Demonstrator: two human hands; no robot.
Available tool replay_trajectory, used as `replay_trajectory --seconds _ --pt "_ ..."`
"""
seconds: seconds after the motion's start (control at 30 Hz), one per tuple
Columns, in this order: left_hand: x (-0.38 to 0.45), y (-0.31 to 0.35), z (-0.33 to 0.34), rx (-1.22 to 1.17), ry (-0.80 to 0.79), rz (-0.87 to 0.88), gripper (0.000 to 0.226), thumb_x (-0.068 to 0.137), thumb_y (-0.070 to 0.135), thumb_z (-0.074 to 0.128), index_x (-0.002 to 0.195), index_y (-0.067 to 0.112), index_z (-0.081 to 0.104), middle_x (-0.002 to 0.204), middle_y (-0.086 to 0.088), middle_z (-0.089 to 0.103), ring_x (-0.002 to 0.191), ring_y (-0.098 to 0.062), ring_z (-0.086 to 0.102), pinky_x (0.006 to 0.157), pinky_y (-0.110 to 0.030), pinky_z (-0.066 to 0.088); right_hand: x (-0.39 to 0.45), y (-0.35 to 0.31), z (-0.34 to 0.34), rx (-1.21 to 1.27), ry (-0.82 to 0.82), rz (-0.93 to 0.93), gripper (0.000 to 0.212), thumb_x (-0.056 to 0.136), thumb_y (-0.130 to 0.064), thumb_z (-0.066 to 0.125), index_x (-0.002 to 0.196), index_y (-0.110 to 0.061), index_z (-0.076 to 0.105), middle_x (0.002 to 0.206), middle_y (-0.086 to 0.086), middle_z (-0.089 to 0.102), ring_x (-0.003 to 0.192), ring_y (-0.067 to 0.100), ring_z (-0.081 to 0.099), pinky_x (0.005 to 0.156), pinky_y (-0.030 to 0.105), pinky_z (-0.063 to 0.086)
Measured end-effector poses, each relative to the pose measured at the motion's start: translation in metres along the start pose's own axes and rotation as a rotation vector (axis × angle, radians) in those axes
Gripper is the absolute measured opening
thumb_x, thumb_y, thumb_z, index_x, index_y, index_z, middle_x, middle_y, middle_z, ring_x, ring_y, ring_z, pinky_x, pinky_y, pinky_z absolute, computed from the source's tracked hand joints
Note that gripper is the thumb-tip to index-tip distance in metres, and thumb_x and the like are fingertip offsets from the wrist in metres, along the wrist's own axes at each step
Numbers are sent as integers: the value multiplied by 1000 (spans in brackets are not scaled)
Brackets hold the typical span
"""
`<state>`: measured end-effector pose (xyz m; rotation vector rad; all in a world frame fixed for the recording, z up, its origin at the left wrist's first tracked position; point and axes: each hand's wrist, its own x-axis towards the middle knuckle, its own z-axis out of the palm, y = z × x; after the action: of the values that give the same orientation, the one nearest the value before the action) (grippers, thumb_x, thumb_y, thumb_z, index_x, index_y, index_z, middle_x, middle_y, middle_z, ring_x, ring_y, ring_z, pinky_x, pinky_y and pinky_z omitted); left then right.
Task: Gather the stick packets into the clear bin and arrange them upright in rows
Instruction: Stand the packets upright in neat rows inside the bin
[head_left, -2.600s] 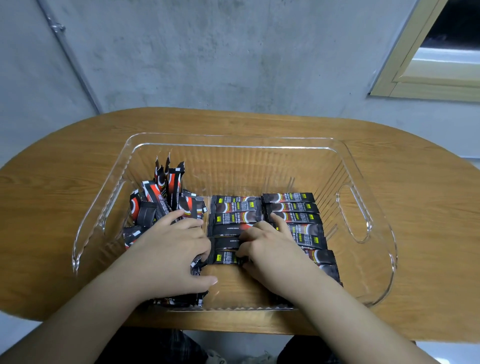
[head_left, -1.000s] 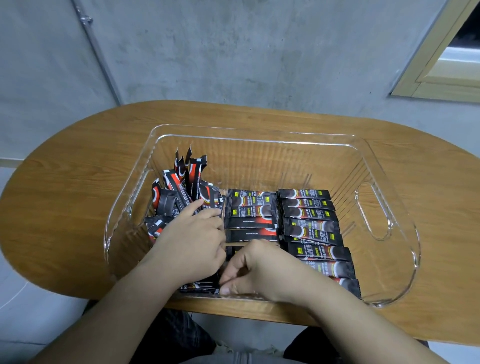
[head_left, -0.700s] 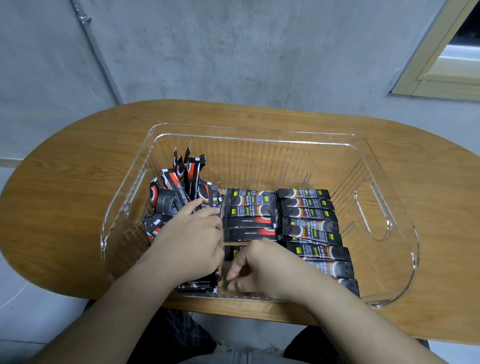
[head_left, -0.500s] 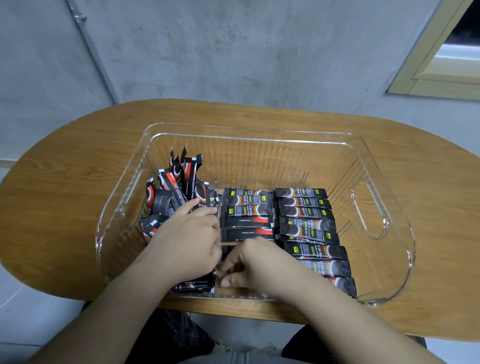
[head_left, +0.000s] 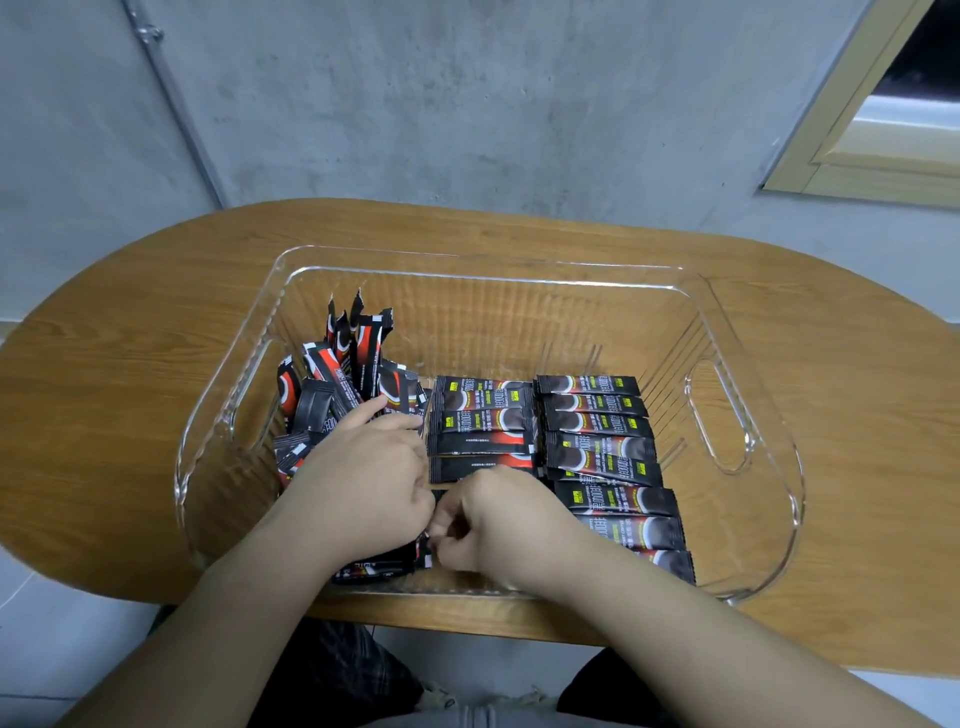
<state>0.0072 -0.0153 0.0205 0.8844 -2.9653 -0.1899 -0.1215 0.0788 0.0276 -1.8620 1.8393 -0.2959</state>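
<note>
While both my hands sit inside the clear bin (head_left: 488, 270) on the wooden table (head_left: 130, 364), my left hand (head_left: 363, 483) rests with straight fingers on the loose stick packets (head_left: 353, 374). My right hand (head_left: 498, 525) curls, seemingly pinching a packet end. The packet rows (head_left: 597, 447) show yellow labels, their print unreadable.

A wooden oval table (head_left: 130, 395) stands against a grey concrete wall (head_left: 467, 104).

Both hands (head_left: 363, 478) in clear bin (head_left: 488, 270), among stick packets (head_left: 597, 447).
</note>
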Motion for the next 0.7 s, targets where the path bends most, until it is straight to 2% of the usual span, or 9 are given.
replay_trajectory --seconds 0.13,0.23,0.37,0.47,0.53,0.6,0.7 --pt "-3 -2 2 8 35 38 47 74 30 29 75 21 76 111 20 66 134 -1 35 108 -19 -16 -11 7 -13 -147 40 -50 13 84 -26 54 88 -19 65 91 1 67 85 24 59 75 32 46" --pt "-4 -2 2 27 30 48 43 76 33 33 69 22 73 109 20 67 133 -3 37 110 -22 -14 -20 12 -23 -262 -42 -43 16 85 -23 52 92 -14 64 97 6 64 90 28 57 75 33 44" --pt "-6 -3 5 82 22 38 35 77 43 42 57 28 66 103 22 66 129 -3 42 109 -23 -14 -22 19 -30 -364 -129 88 12 85 -16 51 88 -11 62 95 9 63 91 31 58 70 32 44" --pt "-6 -6 9 110 36 37 34 72 48 48 46 28 57 91 23 67 122 -5 51 111 -26 -5 -20 19 -29 -415 -126 138 6 85 -11 53 79 -13 52 85 9 55 83 30 53 64 31 38" --pt "-5 -7 12 120 45 40 34 69 50 51 44 28 54 85 23 65 118 -5 54 111 -28 0 -18 19 -27 -398 -79 79 6 86 -17 57 85 -11 58 90 8 58 89 29 54 68 33 42" --pt "-5 -6 10 139 31 35 35 68 53 53 43 29 52 83 23 64 117 -5 55 111 -30 3 -16 17 -24 -338 -52 1 16 84 -25 63 96 -15 64 100 7 60 99 27 54 75 34 47" --pt "-5 -5 9 129 12 33 36 73 55 51 48 30 51 92 23 63 125 -3 46 111 -28 -5 -14 17 -19 -297 -70 -16 26 83 -33 65 105 -20 66 107 4 60 104 25 53 80 35 48"
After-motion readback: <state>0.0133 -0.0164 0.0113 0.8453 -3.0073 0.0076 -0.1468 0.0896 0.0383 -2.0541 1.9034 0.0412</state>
